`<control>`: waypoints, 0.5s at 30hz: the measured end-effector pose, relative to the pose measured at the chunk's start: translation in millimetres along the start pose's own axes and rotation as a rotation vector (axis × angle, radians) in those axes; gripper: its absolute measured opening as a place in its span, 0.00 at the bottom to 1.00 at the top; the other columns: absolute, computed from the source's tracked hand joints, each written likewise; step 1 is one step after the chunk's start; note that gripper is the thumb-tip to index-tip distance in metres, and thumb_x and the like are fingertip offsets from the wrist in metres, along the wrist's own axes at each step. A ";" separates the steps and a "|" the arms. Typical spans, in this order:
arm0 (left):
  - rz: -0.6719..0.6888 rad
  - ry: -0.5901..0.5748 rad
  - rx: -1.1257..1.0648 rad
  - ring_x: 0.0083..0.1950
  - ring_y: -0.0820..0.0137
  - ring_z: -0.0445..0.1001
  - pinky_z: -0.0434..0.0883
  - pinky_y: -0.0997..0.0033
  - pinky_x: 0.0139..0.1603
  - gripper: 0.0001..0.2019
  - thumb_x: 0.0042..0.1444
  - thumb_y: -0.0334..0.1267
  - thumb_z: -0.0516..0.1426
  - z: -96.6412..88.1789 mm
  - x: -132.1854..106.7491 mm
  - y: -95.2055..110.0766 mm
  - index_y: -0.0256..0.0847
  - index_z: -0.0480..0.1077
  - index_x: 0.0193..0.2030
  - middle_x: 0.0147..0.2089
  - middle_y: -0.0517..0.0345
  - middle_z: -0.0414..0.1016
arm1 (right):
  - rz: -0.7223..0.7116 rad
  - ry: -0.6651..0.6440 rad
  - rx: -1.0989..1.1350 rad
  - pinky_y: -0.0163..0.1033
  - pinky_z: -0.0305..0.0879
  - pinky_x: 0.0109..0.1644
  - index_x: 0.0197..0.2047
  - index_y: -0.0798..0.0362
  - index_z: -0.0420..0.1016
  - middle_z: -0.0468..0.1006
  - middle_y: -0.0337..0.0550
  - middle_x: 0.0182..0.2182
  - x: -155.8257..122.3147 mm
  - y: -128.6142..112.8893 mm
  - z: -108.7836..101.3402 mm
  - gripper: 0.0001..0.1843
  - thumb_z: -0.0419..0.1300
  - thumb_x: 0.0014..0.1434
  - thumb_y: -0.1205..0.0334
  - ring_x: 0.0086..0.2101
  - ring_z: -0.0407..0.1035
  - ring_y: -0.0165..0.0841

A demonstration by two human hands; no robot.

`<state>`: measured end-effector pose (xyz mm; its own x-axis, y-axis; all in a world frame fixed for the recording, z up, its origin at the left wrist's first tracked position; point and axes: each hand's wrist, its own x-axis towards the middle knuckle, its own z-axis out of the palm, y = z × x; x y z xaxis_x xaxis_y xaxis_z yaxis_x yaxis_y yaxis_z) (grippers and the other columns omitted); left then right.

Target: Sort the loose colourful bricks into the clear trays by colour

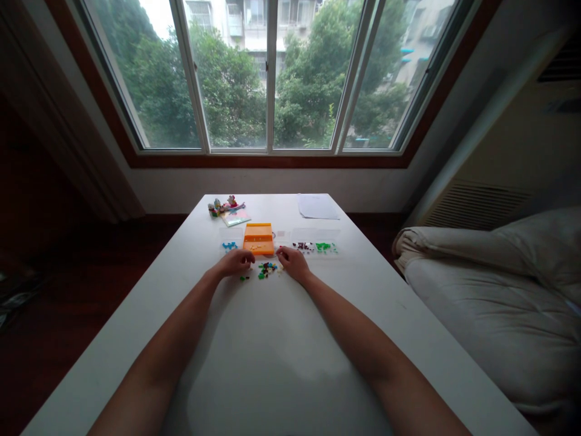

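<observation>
Both my arms reach forward over a white table. My left hand rests knuckles-up with its fingers curled, just left of a small pile of mixed coloured bricks. My right hand lies right of the same pile, fingers bent and pinched toward it; what they hold, if anything, is too small to make out. An orange tray stands just behind the hands. Blue pieces lie to its left, dark red and green pieces to its right.
A small built toy model and a coloured booklet sit at the table's far left. A white sheet of paper lies far right. A bed with a white duvet stands to the right, a window ahead.
</observation>
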<state>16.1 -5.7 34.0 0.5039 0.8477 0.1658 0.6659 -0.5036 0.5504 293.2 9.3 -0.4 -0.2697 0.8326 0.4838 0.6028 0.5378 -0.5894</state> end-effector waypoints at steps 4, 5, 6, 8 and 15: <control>-0.008 -0.078 0.001 0.33 0.71 0.71 0.66 0.74 0.35 0.12 0.50 0.34 0.57 -4.2 -1.5 1.8 0.42 0.79 0.40 0.34 0.58 0.77 | -0.018 0.003 0.008 0.32 0.57 0.36 0.40 0.51 0.80 0.74 0.36 0.25 0.2 0.8 0.1 0.09 0.58 0.60 0.64 0.27 0.65 0.29; -0.007 -0.092 0.002 0.33 0.71 0.71 0.66 0.74 0.35 0.12 0.51 0.35 0.57 -4.4 -1.6 1.8 0.42 0.79 0.40 0.34 0.58 0.77 | -0.023 0.003 0.009 0.32 0.57 0.36 0.40 0.51 0.80 0.74 0.36 0.25 0.2 0.8 0.1 0.09 0.58 0.61 0.64 0.27 0.65 0.29; -0.003 -0.104 0.004 0.33 0.71 0.71 0.65 0.74 0.34 0.11 0.51 0.36 0.58 -4.2 -1.6 1.8 0.42 0.79 0.40 0.34 0.58 0.76 | -0.026 0.003 0.008 0.32 0.57 0.36 0.41 0.51 0.80 0.74 0.36 0.25 0.2 0.7 0.0 0.09 0.58 0.61 0.64 0.28 0.65 0.29; 0.010 -0.113 0.011 0.33 0.71 0.71 0.65 0.75 0.34 0.10 0.51 0.37 0.58 -3.3 -1.4 1.5 0.42 0.79 0.39 0.34 0.58 0.76 | -0.025 0.001 0.002 0.32 0.57 0.36 0.41 0.50 0.80 0.74 0.36 0.25 0.0 0.5 -0.2 0.09 0.58 0.61 0.64 0.28 0.65 0.29; 0.080 -0.023 0.037 0.35 0.69 0.72 0.67 0.73 0.37 0.07 0.53 0.34 0.57 -0.6 1.5 4.7 0.41 0.78 0.36 0.35 0.56 0.77 | -0.016 -0.010 -0.011 0.32 0.56 0.35 0.40 0.50 0.80 0.74 0.36 0.25 0.1 0.1 -0.2 0.09 0.58 0.61 0.63 0.27 0.65 0.29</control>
<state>19.7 -6.7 37.4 0.5690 0.8003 0.1890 0.6426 -0.5761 0.5051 293.4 9.4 -0.2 -0.2865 0.8253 0.4866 0.6067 0.5494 -0.5745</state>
